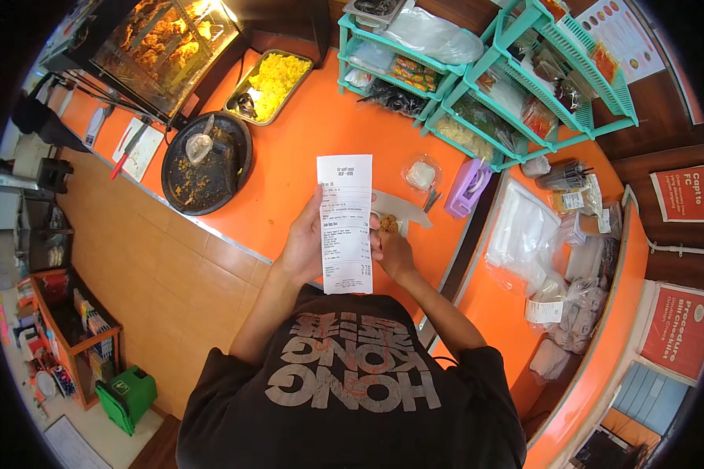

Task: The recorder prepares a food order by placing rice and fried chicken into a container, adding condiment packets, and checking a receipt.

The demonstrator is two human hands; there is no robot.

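Note:
A long white printed receipt (345,227) is held upright in front of me, over the orange counter. Its left edge is gripped by my left hand (303,244), the fingers partly hidden behind the paper. At the right edge, my right hand (396,261) is closed with its fingertips on the paper. Just behind the receipt, a brown fried piece of food (389,223) sits on a white paper wrapper (409,209), partly covered by the receipt and my right hand. Beyond it are a small clear cup (421,173) with white contents and a purple tape dispenser (469,187).
A metal tray of yellow rice (278,87) and a round black board (207,176) with a ladle stand at the left, near a lit food warmer (164,51). Teal racks (477,86) hold packets at the back right. Plastic bags (524,234) lie on the right.

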